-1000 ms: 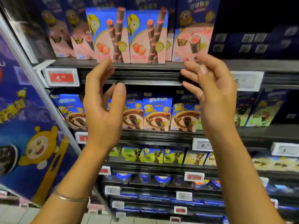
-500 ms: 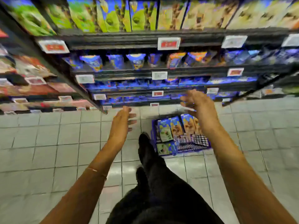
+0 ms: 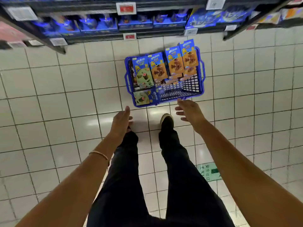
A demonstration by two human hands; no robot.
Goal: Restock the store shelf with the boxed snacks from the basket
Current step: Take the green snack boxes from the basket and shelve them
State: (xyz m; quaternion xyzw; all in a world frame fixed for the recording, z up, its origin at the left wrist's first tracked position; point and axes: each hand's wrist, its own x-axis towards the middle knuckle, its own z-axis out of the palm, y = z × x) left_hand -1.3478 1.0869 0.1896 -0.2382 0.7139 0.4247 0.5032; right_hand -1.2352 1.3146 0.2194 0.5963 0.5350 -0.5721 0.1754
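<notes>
A blue plastic basket (image 3: 202,82) stands on the tiled floor below the shelf. It holds several boxed snacks: orange-fronted boxes (image 3: 175,63) standing upright on its right and far side, a green-fronted box (image 3: 143,74) upright at its left, and another green box (image 3: 144,98) lying flat at the near left corner. The near right part of the basket shows bare mesh. My left hand (image 3: 120,122) hangs empty with straight fingers, short of the basket's near edge. My right hand (image 3: 188,111) is empty too, fingers spread, just before the near rim.
The store shelf's lowest tiers (image 3: 98,27) with blue packs and price tags (image 3: 126,8) run along the top of the view. My legs in dark trousers and a black shoe (image 3: 167,121) stand just short of the basket. A green floor sticker (image 3: 209,172) lies at the right.
The view has tipped from the upper shelves down to the floor. Both empty hands have dropped from shelf height toward the basket, which now lies nearer and more central.
</notes>
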